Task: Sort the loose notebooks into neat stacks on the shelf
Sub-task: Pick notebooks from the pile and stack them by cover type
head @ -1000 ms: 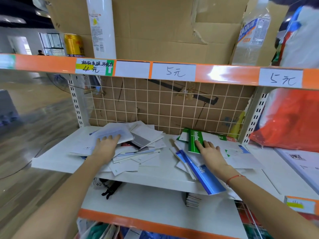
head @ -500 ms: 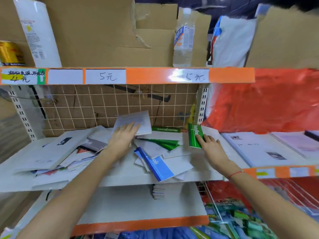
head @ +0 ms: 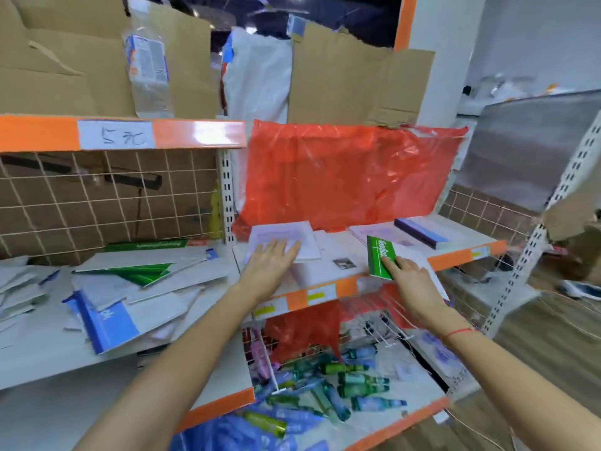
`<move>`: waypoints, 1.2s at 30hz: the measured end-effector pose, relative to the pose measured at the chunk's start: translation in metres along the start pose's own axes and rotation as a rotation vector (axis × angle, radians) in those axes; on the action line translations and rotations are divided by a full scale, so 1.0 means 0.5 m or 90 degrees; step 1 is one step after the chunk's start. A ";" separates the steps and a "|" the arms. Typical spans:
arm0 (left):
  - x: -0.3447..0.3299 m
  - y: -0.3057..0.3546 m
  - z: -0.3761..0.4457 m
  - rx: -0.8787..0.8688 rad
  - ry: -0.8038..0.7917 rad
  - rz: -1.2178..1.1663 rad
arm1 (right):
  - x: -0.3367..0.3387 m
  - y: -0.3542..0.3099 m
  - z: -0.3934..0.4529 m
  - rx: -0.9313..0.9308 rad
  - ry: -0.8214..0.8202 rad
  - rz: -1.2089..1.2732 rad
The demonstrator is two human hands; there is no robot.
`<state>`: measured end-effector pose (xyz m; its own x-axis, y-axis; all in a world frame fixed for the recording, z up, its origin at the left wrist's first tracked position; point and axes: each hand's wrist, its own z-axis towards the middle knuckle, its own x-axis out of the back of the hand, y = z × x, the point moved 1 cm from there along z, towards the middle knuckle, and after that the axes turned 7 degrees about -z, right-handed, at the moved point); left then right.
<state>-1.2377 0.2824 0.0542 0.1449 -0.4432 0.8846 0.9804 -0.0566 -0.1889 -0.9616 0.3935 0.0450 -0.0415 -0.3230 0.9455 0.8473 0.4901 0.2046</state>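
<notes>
At the bottom of the frame, a wire basket point(head: 325, 379) below the shelf held a jumble of slim green and blue tubes, glossy and hard-looking. Above it, at centre right, the right hand point(head: 411, 284) pinched the lower edge of a green-covered notebook point(head: 380, 260), its index finger laid along the cover, and held it tilted up over the orange-edged lip of the right-hand shelf point(head: 325, 292). The left hand point(head: 270, 265) lay spread and flat, fingers straight, pressing down on a white notebook point(head: 286, 239) that rested on that shelf at the centre of the frame. These notebooks looked thin, light and soft-covered, so they would likely bend if taken by one corner and slide easily on the smooth white shelf board; a grip along the spine or a flat palm on the cover seemed safest. At lower left a blue-covered notebook point(head: 104, 320) jutted over the front of the left-hand shelf, amid a loose heap of white and green booklets point(head: 146, 275) lying overlapped at all angles, well apart from both hands. Further back on the right, a dark blue-spined book point(head: 419, 232) lay flat on pale sheets. Behind, a crinkled red plastic sheet point(head: 341, 177) hung at centre, a wire grid point(head: 107, 196) backed the left bay, and torn brown cardboard point(head: 351, 76) stood along the top.
</notes>
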 end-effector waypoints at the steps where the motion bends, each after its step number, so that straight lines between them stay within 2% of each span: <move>1: -0.006 0.027 0.024 -0.009 0.000 0.007 | -0.003 0.029 -0.009 -0.014 0.003 -0.002; 8: -0.060 0.144 0.151 -0.071 -0.038 0.006 | -0.037 0.175 -0.052 -0.098 -0.057 -0.029; 12: -0.091 0.193 0.218 -0.094 -0.015 -0.004 | -0.064 0.240 -0.050 -0.124 -0.051 -0.024; 16: -0.124 0.232 0.299 -0.094 -0.048 -0.011 | -0.097 0.300 -0.026 -0.124 -0.049 -0.036; 22: -0.160 0.265 0.425 -0.114 -0.009 -0.059 | -0.105 0.375 0.044 -0.091 -0.071 -0.023; 24: -0.161 0.275 0.461 -0.117 -0.029 -0.083 | -0.112 0.401 0.076 -0.093 -0.058 -0.014; 36: -0.240 0.321 0.603 -0.038 -0.104 -0.006 | -0.183 0.508 0.178 -0.106 -0.056 -0.010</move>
<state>-1.0573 0.5964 0.0461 0.1606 -0.2909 0.9432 0.9727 -0.1155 -0.2012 -0.7896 0.6196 0.0329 -0.0950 -0.2544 0.9624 0.9216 0.3431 0.1816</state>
